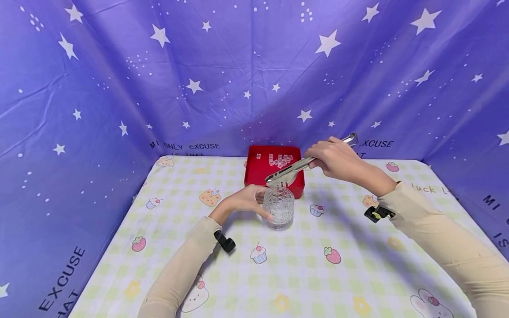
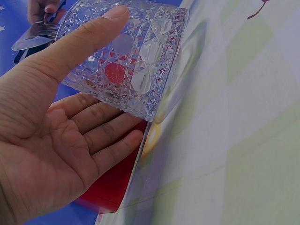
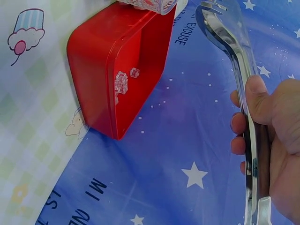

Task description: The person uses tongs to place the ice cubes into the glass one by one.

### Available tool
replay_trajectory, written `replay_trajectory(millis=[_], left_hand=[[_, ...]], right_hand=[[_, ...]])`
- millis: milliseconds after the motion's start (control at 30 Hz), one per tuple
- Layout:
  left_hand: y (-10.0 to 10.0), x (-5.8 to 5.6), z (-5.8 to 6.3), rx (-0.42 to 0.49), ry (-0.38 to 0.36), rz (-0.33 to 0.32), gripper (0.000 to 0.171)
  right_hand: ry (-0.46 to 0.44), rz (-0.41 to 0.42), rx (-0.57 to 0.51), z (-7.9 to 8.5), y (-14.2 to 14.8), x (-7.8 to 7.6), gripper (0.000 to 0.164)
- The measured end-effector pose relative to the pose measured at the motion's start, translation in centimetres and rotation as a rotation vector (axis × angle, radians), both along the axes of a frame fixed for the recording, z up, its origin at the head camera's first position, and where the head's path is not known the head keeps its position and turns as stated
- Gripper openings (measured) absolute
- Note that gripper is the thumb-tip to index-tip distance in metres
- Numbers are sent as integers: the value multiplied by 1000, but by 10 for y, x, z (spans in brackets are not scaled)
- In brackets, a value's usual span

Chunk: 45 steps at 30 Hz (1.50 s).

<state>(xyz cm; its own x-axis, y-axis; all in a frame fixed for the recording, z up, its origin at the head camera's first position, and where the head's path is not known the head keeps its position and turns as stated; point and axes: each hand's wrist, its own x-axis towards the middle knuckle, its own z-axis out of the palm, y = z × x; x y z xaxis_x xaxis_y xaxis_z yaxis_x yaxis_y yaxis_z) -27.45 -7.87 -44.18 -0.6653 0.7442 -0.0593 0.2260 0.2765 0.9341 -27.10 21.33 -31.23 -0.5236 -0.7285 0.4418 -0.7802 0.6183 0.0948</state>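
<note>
A clear cut-glass tumbler (image 1: 279, 210) stands on the table in front of a red box (image 1: 254, 170). My left hand (image 1: 248, 199) holds it from the left, thumb across the near side and fingers behind. In the left wrist view, the thumb of the left hand (image 2: 56, 126) lies over the patterned glass (image 2: 154, 51). My right hand (image 1: 334, 158) grips metal serving tongs (image 1: 296, 167), whose fork-and-spoon ends slant down just over the tumbler's rim. In the right wrist view, thumb and fingers wrap the tongs (image 3: 241, 75).
Several small clear cubes (image 1: 281, 160) lie inside the red box, mostly toward its far right. A checked tablecloth (image 1: 294, 274) with printed cupcakes and strawberries covers the table. Purple star-printed curtains (image 1: 238, 66) hang behind and on both sides.
</note>
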Motion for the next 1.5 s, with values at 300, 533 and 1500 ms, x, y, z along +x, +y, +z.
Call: replay_trajectory(millis=[300, 533, 1500], left_hand=[[-1, 1, 2, -9, 7, 12, 79], [-1, 1, 2, 7, 6, -5, 72], [-2, 2, 4, 4, -12, 9, 72]], right_hand=[[9, 6, -6, 1, -1, -1, 16], [14, -36, -5, 3, -2, -1, 16], [138, -303, 57, 3, -27, -71, 21]])
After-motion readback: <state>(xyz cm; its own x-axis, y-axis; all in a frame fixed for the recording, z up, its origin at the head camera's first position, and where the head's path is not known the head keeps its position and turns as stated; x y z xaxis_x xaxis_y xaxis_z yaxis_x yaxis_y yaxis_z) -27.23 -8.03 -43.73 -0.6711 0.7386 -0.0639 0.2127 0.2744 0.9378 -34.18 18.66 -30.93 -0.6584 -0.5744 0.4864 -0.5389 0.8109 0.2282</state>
